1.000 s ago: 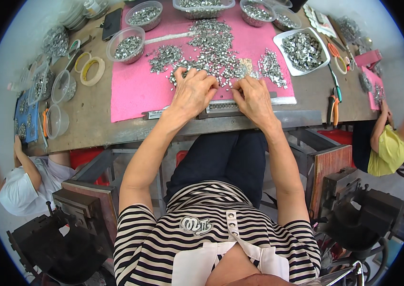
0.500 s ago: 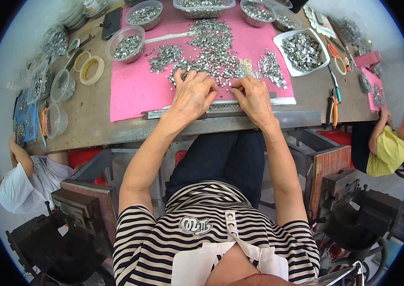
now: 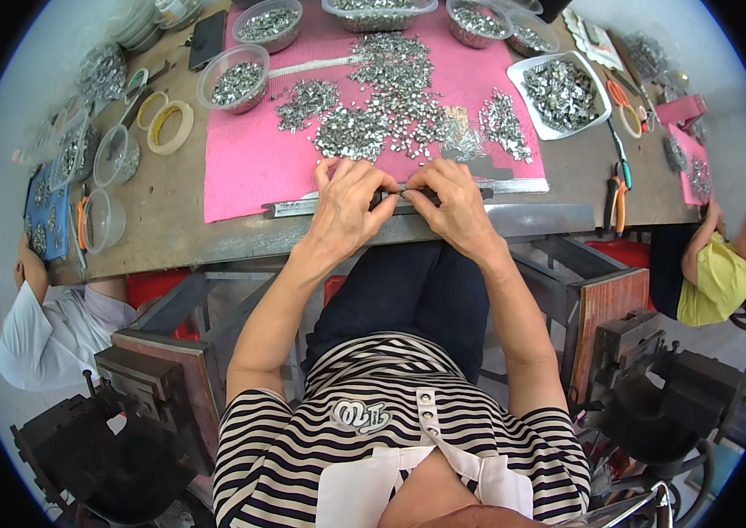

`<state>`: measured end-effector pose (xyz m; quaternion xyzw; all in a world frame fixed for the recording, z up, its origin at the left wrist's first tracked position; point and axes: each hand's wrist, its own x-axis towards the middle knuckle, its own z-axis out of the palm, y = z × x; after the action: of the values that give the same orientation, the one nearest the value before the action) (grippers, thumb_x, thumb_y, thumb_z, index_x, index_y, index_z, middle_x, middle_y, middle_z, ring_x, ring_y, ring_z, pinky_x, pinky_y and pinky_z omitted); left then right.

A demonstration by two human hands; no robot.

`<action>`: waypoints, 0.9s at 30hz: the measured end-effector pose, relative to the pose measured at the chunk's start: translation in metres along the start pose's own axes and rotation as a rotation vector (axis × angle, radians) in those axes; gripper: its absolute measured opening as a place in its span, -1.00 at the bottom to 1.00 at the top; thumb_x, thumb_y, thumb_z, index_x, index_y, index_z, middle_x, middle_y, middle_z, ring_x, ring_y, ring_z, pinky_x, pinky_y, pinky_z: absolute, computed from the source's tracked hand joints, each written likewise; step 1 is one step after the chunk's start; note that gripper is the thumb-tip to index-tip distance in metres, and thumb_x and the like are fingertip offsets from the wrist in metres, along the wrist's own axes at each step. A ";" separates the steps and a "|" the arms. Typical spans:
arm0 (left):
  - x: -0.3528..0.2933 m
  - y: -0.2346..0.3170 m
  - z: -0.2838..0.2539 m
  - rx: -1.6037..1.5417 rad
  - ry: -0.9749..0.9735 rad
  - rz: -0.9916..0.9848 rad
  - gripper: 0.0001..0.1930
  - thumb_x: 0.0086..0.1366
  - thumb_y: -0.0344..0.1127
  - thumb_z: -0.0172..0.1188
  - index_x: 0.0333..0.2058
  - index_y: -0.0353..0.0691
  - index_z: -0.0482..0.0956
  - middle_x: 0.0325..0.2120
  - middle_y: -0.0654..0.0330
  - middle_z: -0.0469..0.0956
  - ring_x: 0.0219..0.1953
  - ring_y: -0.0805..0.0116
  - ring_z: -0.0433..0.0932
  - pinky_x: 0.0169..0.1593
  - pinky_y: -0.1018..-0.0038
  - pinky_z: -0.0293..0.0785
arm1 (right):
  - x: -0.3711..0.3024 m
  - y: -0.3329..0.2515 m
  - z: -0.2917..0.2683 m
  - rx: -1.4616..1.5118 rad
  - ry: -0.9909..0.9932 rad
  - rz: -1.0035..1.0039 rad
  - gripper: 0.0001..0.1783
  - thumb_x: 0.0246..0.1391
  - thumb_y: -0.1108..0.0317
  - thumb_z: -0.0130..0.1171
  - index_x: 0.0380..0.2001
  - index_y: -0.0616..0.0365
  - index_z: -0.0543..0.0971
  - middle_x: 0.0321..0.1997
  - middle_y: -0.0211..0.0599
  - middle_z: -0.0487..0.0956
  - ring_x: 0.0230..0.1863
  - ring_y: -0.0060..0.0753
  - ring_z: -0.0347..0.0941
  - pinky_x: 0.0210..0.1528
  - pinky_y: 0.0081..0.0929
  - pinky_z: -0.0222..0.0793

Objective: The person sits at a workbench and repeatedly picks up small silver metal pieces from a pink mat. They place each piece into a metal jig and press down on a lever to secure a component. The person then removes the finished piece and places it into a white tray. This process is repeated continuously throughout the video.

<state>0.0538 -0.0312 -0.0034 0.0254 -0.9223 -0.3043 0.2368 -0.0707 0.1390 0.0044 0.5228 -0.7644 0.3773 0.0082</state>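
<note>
Both hands have the fingers bent and the tips close together: the left hand (image 3: pixel 347 204) and the right hand (image 3: pixel 454 204) pinch a dark narrow bar (image 3: pixel 402 190), which is partly hidden by the fingers. This bar is near the front edge of the pink mat (image 3: pixel 245 167). Just beyond the hands, many small metal pieces (image 3: pixel 351 132) lie in heaps. At the left are 2 tape rolls (image 3: pixel 181 143); at the right, a white dish (image 3: pixel 558 134) holds more pieces.

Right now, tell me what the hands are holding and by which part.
The left hand and right hand appear to pinch a slim dark strip near where they meet; exactly which part each grips is hidden.
</note>
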 end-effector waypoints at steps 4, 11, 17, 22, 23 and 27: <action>-0.003 -0.005 -0.002 -0.083 -0.027 -0.023 -0.87 0.23 -0.36 0.36 -0.24 -0.14 0.66 -0.41 0.25 0.51 -0.21 0.25 0.50 0.27 0.10 0.14 | 0.002 -0.002 0.001 -0.006 0.024 -0.039 -0.87 0.06 0.43 0.43 -0.30 0.15 0.69 -0.34 -0.33 0.57 -0.28 -0.23 0.49 -0.08 -0.26 0.31; -0.001 0.003 0.000 -0.028 0.006 -0.007 -0.89 0.28 -0.36 0.35 -0.23 -0.16 0.66 -0.38 0.26 0.53 -0.22 0.27 0.50 0.28 0.11 0.14 | 0.014 0.015 0.001 -0.038 0.015 0.076 -0.93 0.11 0.42 0.37 -0.33 0.18 0.72 -0.39 -0.28 0.58 -0.32 -0.20 0.53 -0.16 -0.24 0.35; -0.003 0.003 0.008 0.038 0.043 0.018 -0.90 0.27 -0.36 0.36 -0.27 -0.14 0.64 -0.37 0.28 0.51 -0.20 0.26 0.50 0.28 0.08 0.13 | 0.019 0.017 0.003 -0.045 -0.053 0.096 -0.92 0.10 0.41 0.38 -0.36 0.17 0.69 -0.35 -0.29 0.58 -0.30 -0.21 0.54 -0.12 -0.25 0.31; -0.004 0.001 0.011 0.026 0.049 0.016 -0.88 0.26 -0.38 0.36 -0.26 -0.11 0.61 -0.34 0.28 0.50 -0.15 0.23 0.51 0.27 -0.03 0.13 | 0.009 0.007 -0.008 0.005 -0.066 0.048 -0.89 0.08 0.42 0.39 -0.33 0.16 0.67 -0.32 -0.32 0.59 -0.23 -0.20 0.52 -0.08 -0.25 0.28; -0.005 0.000 0.011 0.020 0.051 0.011 -0.88 0.26 -0.38 0.36 -0.26 -0.11 0.61 -0.33 0.28 0.51 -0.15 0.23 0.51 0.28 -0.03 0.13 | 0.007 0.005 -0.008 0.000 -0.073 0.045 -0.89 0.08 0.42 0.39 -0.32 0.16 0.67 -0.31 -0.32 0.59 -0.22 -0.20 0.52 -0.07 -0.25 0.28; -0.003 0.004 0.009 -0.007 0.062 -0.019 -0.88 0.27 -0.37 0.37 -0.25 -0.16 0.62 -0.33 0.28 0.56 -0.16 0.27 0.52 0.28 0.12 0.14 | 0.003 0.003 -0.008 0.018 -0.068 0.018 -0.88 0.07 0.44 0.40 -0.30 0.14 0.68 -0.30 -0.31 0.60 -0.20 -0.20 0.52 -0.05 -0.25 0.29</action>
<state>0.0523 -0.0225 -0.0087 0.0428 -0.9131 -0.3090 0.2625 -0.0770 0.1416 0.0095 0.5286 -0.7655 0.3660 -0.0260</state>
